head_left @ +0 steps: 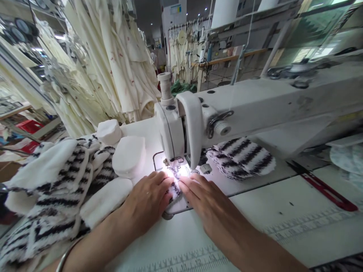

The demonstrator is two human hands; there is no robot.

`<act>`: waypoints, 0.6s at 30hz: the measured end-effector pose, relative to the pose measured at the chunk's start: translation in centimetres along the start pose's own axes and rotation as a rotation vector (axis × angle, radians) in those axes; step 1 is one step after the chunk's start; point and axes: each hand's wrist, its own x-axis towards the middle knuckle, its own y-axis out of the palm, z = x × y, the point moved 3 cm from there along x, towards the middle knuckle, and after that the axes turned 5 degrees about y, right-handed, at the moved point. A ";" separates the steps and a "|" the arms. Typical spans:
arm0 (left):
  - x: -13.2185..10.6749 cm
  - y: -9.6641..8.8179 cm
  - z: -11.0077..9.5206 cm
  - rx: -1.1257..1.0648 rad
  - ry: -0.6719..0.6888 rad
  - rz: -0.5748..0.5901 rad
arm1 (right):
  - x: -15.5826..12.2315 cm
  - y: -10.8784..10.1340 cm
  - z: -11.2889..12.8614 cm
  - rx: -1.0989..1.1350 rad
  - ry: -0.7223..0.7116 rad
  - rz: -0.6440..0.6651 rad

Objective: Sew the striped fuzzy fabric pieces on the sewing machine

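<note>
A sewing machine (170, 132) stands before me, its lamp lighting the needle area. Under the presser foot lies a small piece of striped plush fabric (175, 190), mostly covered by my fingers. My left hand (150, 200) grips the fabric's left side, thumb and fingers drawn together close to the needle. From the right, my right hand (204, 198) presses its fingertips on the same fabric, fingers bent and close together. Beside the machine head, to the right, rests a stack of black-and-white striped plush pieces (242, 158).
Striped plush pieces (62, 200) are heaped at the left, near white padded pieces (129, 156). Red thread snips (326, 187) lie on the right. Printed rulers (187, 260) run along the table's front. Cream garments (113, 56) hang behind the machine.
</note>
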 end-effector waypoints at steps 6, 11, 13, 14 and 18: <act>-0.9 -0.8 0.8 -0.062 0.089 0.029 | 0.1 -0.1 2.0 0.001 0.065 0.060; -2.5 -0.5 1.2 -0.095 0.089 0.018 | -0.6 0.2 1.1 0.074 0.049 0.145; -2.7 -0.1 0.7 -0.097 0.026 0.035 | -0.3 0.2 0.2 0.117 0.028 0.184; -2.7 0.0 0.4 -0.092 0.001 0.031 | 0.0 0.0 -0.2 0.138 0.028 0.183; -2.0 0.4 -1.0 0.002 -0.080 0.020 | 1.7 -1.0 -1.6 0.245 0.053 0.192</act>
